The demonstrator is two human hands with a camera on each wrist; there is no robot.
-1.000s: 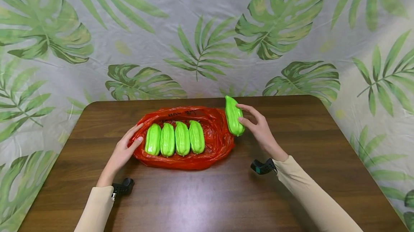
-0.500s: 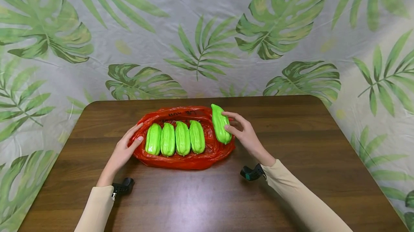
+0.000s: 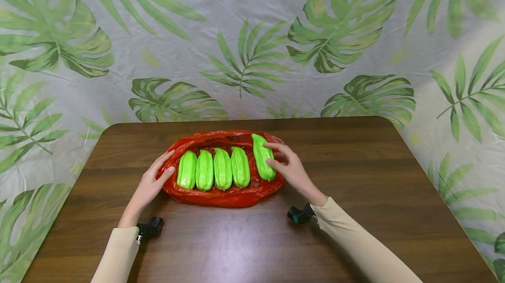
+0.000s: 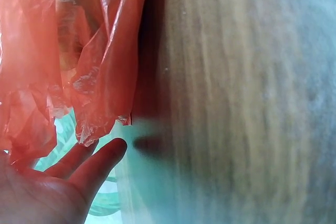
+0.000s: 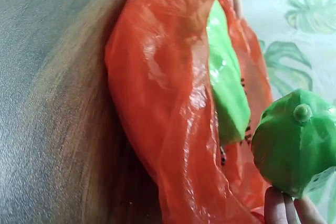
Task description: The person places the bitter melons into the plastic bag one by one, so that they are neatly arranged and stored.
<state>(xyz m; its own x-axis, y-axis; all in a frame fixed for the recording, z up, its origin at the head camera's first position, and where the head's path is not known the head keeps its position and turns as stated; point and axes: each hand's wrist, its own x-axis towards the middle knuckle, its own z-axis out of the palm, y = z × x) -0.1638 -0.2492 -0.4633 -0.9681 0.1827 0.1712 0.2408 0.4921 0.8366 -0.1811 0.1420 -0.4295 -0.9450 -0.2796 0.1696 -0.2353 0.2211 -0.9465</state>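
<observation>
A red plastic bag (image 3: 221, 199) lies spread with its mouth facing up, dark lettering at its far side. Inside, several bright green ridged vegetables, like long peppers or gourds, stand in a row; one is the vegetable (image 3: 204, 170) second from the left. My right hand (image 3: 289, 166) grips another ridged vegetable (image 3: 262, 158) between thumb and fingers over the bag's right part, its pointed end tilted away to the left. In the right wrist view its rounded end (image 5: 299, 140) shows a small nub. My left hand (image 3: 154, 177) rests at the bag's left rim, fingers fairly straight and spread.
The bag is on a brown wooden table (image 3: 355, 160) with rounded far corners. Behind the table hangs a pale cloth (image 3: 252, 2) printed with green leaves. Each wrist carries a black camera, such as the right wrist camera (image 3: 300, 215).
My right hand has carried the green vegetable leftward and lower, from beside the bag's right rim to over its inside. The left hand and the row of vegetables have stayed put.
</observation>
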